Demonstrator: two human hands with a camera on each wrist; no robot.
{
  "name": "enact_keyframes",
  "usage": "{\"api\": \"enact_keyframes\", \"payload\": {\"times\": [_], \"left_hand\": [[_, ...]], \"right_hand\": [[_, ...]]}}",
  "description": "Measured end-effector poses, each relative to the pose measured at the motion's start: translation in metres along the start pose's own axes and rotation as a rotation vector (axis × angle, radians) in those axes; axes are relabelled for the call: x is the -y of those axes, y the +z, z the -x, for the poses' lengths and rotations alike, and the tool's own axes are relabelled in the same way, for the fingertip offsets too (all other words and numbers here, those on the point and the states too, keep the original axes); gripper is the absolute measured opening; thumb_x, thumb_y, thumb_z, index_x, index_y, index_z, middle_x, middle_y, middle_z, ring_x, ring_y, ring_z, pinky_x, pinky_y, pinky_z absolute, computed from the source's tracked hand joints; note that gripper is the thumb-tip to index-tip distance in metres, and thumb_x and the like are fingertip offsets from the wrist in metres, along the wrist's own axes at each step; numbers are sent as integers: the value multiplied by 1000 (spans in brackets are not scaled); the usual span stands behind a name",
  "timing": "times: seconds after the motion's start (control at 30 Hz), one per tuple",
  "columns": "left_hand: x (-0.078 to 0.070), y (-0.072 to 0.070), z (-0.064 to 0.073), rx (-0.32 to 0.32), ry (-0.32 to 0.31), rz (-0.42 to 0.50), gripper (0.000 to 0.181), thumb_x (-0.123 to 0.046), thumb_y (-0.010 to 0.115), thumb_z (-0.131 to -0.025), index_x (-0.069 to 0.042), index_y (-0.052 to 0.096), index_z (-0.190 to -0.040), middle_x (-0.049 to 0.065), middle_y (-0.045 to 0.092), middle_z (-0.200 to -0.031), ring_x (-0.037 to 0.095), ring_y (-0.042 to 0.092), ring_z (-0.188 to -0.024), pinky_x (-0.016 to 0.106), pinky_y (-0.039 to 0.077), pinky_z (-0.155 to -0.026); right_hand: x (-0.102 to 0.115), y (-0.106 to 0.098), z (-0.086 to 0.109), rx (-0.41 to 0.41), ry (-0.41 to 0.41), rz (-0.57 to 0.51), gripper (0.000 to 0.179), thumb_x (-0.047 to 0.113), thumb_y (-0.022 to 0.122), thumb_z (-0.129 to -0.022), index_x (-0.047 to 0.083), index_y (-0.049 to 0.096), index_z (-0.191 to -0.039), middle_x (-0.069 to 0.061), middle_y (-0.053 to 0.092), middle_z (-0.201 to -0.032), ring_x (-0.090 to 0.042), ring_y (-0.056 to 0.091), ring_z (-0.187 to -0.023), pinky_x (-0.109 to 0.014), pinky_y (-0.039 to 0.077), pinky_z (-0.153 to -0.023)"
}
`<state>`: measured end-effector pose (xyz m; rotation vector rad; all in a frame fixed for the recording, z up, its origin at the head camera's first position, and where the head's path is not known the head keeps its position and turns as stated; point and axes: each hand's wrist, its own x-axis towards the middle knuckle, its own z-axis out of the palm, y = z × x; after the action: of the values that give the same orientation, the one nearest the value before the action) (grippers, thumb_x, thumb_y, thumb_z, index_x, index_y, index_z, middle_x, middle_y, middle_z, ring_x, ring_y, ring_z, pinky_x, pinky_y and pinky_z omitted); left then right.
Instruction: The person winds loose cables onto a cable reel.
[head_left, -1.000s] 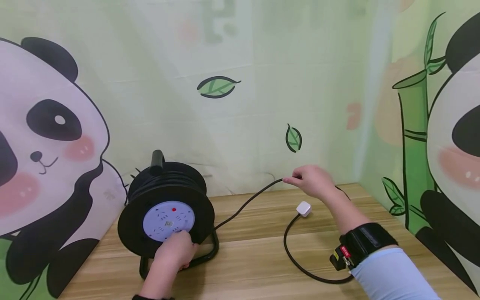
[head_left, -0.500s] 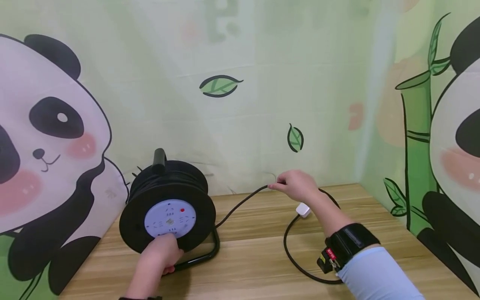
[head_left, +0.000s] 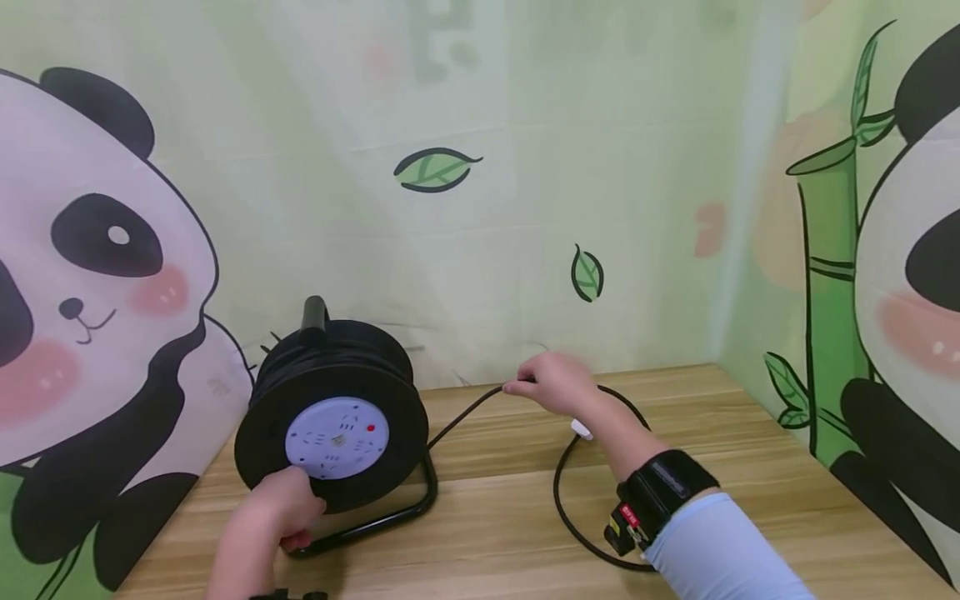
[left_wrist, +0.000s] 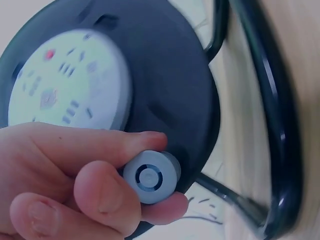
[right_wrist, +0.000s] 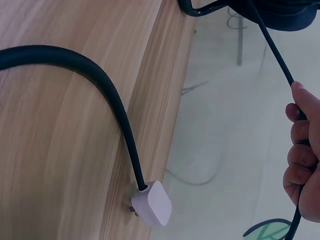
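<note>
A black cable reel [head_left: 258,454] with a round white socket panel [head_left: 337,437] stands on the left of the table. My left hand [head_left: 281,504] is at the lower front of its disc. In the left wrist view, its fingers pinch a grey round crank knob [left_wrist: 152,177] on the disc. My right hand [head_left: 555,383] grips the black cable [right_wrist: 272,47], which runs from the reel through the curled fingers. Beyond that hand the cable loops over the table to a white plug [right_wrist: 152,205], partly hidden by the right forearm in the head view.
The reel rests on a black tubular stand [head_left: 375,529] and carries a handle [head_left: 315,312] on top. Behind the wooden table [head_left: 480,517] hangs a printed cloth backdrop [head_left: 495,217] with pandas and leaves.
The reel's disc and socket panel have turned, with my left hand moving left along the disc. My right hand has come left toward the reel, holding the cable. The plug has shifted slightly left.
</note>
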<state>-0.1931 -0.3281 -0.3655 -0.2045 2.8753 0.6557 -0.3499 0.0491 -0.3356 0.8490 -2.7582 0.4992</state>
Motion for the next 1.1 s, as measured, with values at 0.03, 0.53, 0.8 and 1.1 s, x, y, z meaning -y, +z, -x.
{"api": "enact_keyframes", "payload": {"times": [0.03,0.53,0.8,1.1], "left_hand": [[3,-3,1,4,-5,6,26,-9,59,-95,0,61,-71,6,61,-55,13,55,-45,28,47,-51],[25,-35,22,14,-49,145,39,-19,51,-103,-3,63,-69,7,59,-62,17,51,-51,31,43,-52],[32,-47,26,-2,-80,177,44,-25,50,-106,-2,66,-72,7,60,-64,19,54,-54,34,47,-57],[44,-56,30,-69,-15,347,51,-32,50,-107,-2,63,-68,6,57,-61,17,51,-50,34,47,-55]], "right_hand": [[4,2,-1,6,-10,2,39,47,66,-98,19,63,-71,9,51,-61,-11,45,-58,-29,37,-55],[53,16,-17,44,-125,65,43,41,62,-102,20,52,-66,10,42,-58,-8,42,-55,-28,34,-54],[70,26,-23,77,-140,57,40,39,63,-102,21,55,-67,9,46,-60,-9,44,-56,-28,36,-53],[84,43,-28,93,-142,69,35,38,64,-101,22,62,-71,10,50,-61,-10,48,-58,-28,40,-55]]}}
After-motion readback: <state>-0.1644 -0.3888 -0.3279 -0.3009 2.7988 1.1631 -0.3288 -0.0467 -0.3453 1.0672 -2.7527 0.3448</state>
